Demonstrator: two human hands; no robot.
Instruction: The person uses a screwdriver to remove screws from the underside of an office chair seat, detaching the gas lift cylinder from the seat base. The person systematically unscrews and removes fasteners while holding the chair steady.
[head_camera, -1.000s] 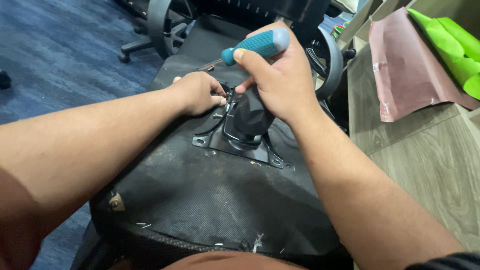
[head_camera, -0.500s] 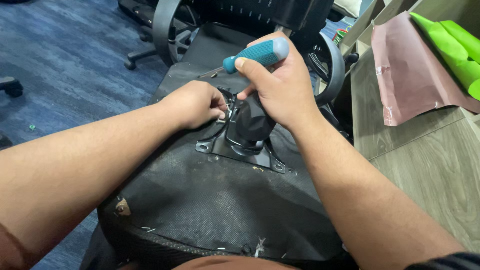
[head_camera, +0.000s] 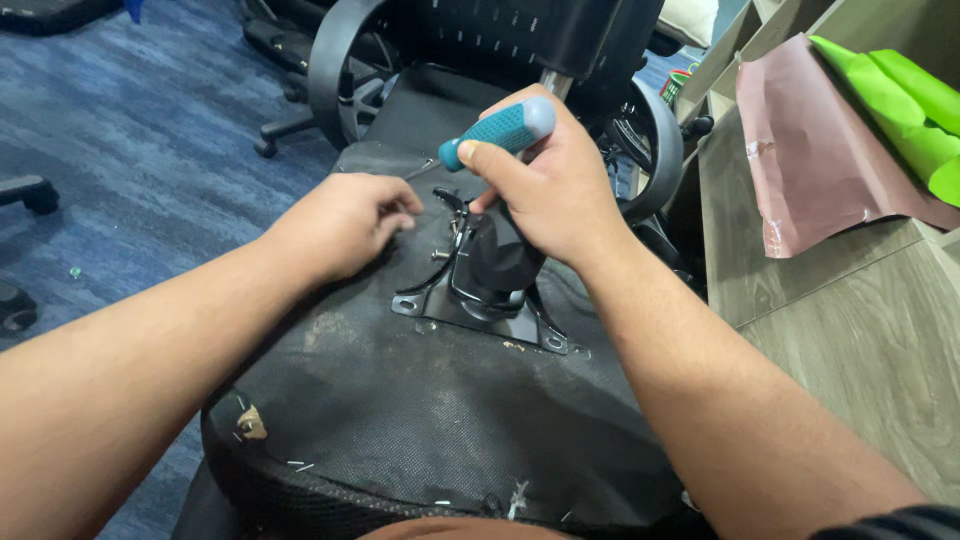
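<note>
Two hands show: the left hand (head_camera: 345, 222) and the right hand (head_camera: 555, 185). One screwdriver (head_camera: 490, 130) with a teal handle sits in the right hand's grip. One black metal mounting plate (head_camera: 478, 300) lies just below both hands, on one upturned chair seat (head_camera: 420, 400). Two curved black armrests show beyond the hands: one armrest (head_camera: 325, 65) past the left hand, another armrest (head_camera: 665, 150) just right of the right hand. One pinkish sheet (head_camera: 810, 150) and one bright green sheet (head_camera: 905, 95) lie on the surface to the right of the right hand.
</note>
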